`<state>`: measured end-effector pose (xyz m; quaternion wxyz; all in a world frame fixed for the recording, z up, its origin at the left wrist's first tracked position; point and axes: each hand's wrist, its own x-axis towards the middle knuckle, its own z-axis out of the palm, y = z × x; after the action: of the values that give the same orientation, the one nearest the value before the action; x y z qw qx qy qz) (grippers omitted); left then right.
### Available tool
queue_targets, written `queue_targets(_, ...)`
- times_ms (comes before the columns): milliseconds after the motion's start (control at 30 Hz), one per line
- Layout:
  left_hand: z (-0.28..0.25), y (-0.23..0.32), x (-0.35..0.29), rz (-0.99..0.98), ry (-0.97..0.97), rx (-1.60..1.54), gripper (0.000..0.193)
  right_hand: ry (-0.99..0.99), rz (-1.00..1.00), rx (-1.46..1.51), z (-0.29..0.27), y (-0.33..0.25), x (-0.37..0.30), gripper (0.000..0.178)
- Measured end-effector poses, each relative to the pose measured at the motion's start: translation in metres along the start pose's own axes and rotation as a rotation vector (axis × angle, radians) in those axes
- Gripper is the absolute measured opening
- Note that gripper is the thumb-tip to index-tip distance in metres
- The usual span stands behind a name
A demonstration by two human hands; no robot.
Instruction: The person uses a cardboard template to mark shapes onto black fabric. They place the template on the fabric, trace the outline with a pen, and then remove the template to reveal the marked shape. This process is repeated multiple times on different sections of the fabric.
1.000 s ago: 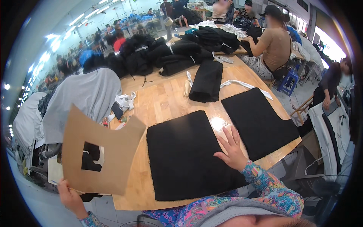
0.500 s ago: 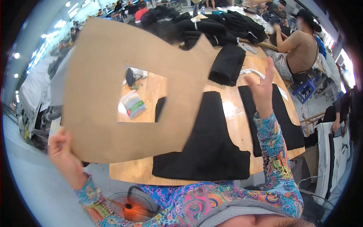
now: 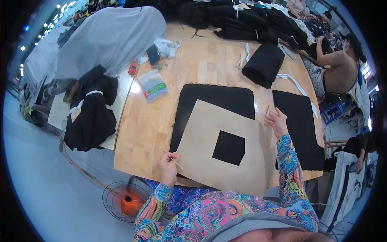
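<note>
One tan template [image 3: 199, 141] between left hand [image 3: 168, 166] and right hand [image 3: 277, 122]

Heaped black cloth [image 3: 264, 26], a brown template [image 3: 201, 141] and a co-worker [image 3: 339, 68] apparently handling fabric [image 3: 319, 49] show a garment workshop.

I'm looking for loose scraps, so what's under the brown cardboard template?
A black fabric piece lies under the template, showing through its cut-out and beyond its upper and left edges. The rest is covered, so I can't tell whether anything else lies there.
</note>
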<state>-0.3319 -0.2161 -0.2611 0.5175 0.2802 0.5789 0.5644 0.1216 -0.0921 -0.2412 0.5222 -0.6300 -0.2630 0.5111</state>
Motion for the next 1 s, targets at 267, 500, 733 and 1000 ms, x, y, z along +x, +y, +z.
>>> queue_targets(267,0.008,0.005,0.016,0.018,0.071,-0.059,0.011,-0.247,-0.486,-0.569,0.126,-0.03,0.003,0.05)
queue_targets(500,-0.003,0.034,0.037,0.243,-0.031,0.144,0.008,-0.515,-0.866,-1.059,0.181,-0.035,0.033,0.055)
queue_targets(733,-0.006,0.064,0.049,0.39,0.105,0.171,0.006,-0.876,-0.359,-0.919,0.178,-0.097,0.042,0.014)
queue_targets(1000,0.028,0.043,0.022,0.231,-0.276,-0.261,0.016,-0.498,-0.303,-0.231,0.106,-0.209,-0.015,0.022)
